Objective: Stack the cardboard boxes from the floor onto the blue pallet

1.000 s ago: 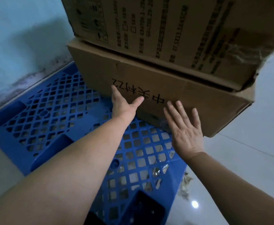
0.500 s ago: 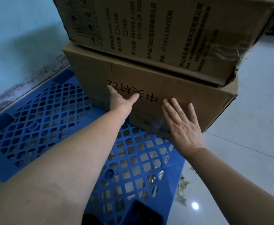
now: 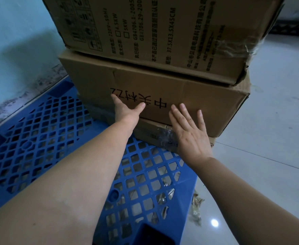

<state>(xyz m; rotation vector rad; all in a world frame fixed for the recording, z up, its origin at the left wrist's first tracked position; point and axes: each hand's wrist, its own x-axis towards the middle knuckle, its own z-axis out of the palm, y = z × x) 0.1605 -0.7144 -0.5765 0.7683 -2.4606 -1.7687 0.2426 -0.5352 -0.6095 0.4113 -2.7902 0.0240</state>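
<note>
Position: While I leaned over the blue pallet point(image 3: 39, 138), both my palms lay flat on the stack's near face.
Left hand point(image 3: 125, 110): My fingers were spread and pressed on the middle cardboard box point(image 3: 189, 96), beside its handwritten characters; nothing was grasped.
Right hand point(image 3: 191, 133): It was open, spanning the middle box's lower edge and the bottom cardboard box point(image 3: 152, 133); nothing was grasped.
Stack: The top printed cardboard box point(image 3: 163, 29) sat on the middle box; the bottom box rested on the pallet's far corner.
Surroundings: The pallet stood on a pale tiled floor point(image 3: 278, 147) beside a stained wall point(image 3: 16, 50).
</note>
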